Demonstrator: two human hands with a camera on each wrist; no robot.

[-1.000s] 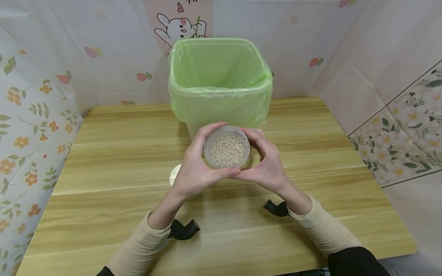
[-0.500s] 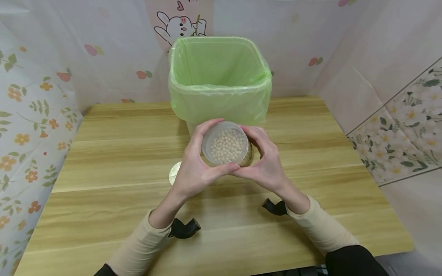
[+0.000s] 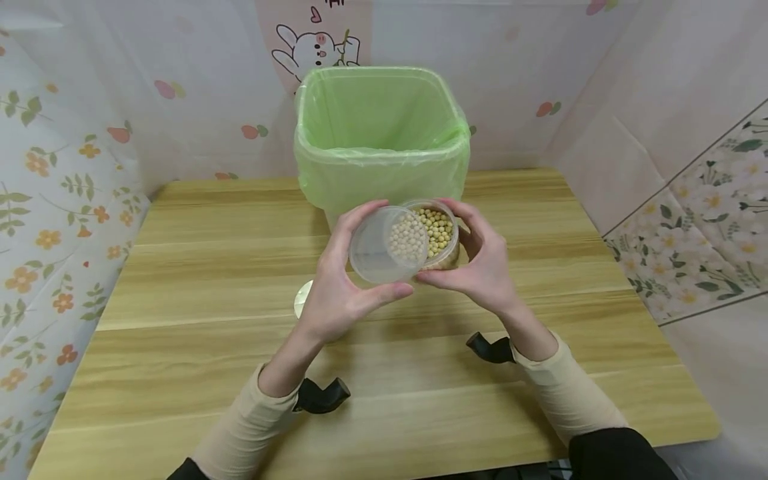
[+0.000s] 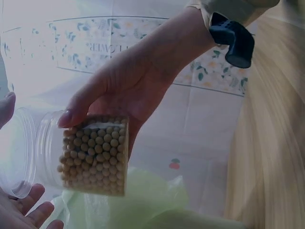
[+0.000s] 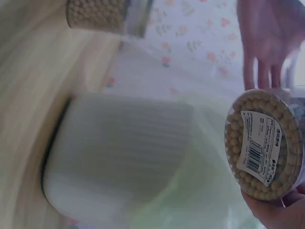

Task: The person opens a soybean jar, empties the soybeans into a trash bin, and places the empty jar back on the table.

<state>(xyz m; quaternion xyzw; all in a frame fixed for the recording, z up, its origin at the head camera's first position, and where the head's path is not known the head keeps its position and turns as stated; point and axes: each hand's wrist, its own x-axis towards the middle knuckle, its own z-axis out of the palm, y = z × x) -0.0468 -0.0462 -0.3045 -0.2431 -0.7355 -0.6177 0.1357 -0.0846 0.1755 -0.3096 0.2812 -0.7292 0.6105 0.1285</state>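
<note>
In the head view my left hand [image 3: 333, 293] holds a clear round lid [image 3: 373, 250] by its edge, between thumb and fingers. The lid overlaps the mouth of a clear plastic jar [image 3: 441, 230], which is filled with small round tan beans. My right hand [image 3: 486, 267] grips this jar around its side, above the tabletop. Seen from the left wrist, the jar [image 4: 95, 155] lies sideways, with the lid [image 4: 16, 152] off its threaded neck. A white printed label [image 5: 259, 148] with a barcode shows on the jar's base in the right wrist view.
A bin [image 3: 384, 157] lined with a green bag stands behind my hands. Left of them, partly hidden by the left hand, a pale disc-topped container [image 3: 302, 300] stands on the wooden table [image 3: 210, 287]. The right wrist view shows another bean jar [image 5: 97, 12].
The lid has come off the jar's mouth. My right hand has moved right with the jar, exposing the beans, while the left hand keeps the lid nearly in place.
</note>
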